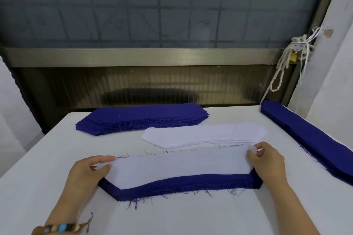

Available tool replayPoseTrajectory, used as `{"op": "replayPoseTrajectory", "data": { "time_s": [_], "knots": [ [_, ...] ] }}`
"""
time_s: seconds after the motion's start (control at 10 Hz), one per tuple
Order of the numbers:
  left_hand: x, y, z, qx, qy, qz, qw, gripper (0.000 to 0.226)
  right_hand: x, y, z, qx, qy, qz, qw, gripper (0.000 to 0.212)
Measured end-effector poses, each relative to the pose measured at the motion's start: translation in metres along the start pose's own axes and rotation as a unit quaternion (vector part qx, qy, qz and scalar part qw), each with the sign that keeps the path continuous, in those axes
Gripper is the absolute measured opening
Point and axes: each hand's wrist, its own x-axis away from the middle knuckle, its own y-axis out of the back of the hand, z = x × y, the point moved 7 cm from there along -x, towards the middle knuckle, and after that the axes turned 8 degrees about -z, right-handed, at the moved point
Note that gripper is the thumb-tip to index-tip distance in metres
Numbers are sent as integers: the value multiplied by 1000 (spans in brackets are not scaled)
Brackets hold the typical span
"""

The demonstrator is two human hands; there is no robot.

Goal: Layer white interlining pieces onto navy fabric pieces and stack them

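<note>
White piece (179, 166): lies near-centre on the desk (172, 219), on top of a navy piece (181, 185) of the same long, clipped-corner shape. Navy shows as a band along the near edge and at both ends. The far edge is hidden under the white, with only loose threads sticking out.

Left hand (89, 171): pinches the left end of the white piece between thumb and fingers. Right hand (267, 158): pinches the right end the same way, that corner lifted slightly. Both ends are held, and the middle looks to be flat on the navy.

The near navy edge looks thick and frayed, so there are probably several layers underneath, not one. If so, this is the finished pile building up.

Supplies:
- White pile (204, 135), just beyond the work, centre-right, several sheets deep.
- Navy pile (141, 118), far centre-left, thick, fringe toward the near side.
- Second navy pile (305, 135), along the right edge of the desk, running far to near. Purpose unclear: could be stock or finished work.

Progress, as a judgement: this white sheet is placed or nearly so, perhaps being squared up. Plenty of navy and white remains, so the job looks well short of done. No count possible.

Other: beaded bracelet (61, 228) on the left wrist. Knotted cords (294, 53) hang far right by the window frame.
</note>
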Motion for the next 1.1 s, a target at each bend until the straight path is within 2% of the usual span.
{"op": "replayPoseTrajectory", "data": {
  "time_s": [0.5,0.8,1.0,1.1],
  "knots": [
    [-3,-4,10,-15,24,6,1000,39,6,2,2,-2,-19,12,1000,23],
    [-6,1,12,29,8,-32,999,22,8,7,2,-9,-27,-6,1000,19],
    [-6,3,16,14,12,-51,999,24,15,39,1,-50,-47,-91,993,25],
    [-6,3,17,10,9,-67,998,24,26,78,-5,-109,-56,-197,973,24]
  ]
}}
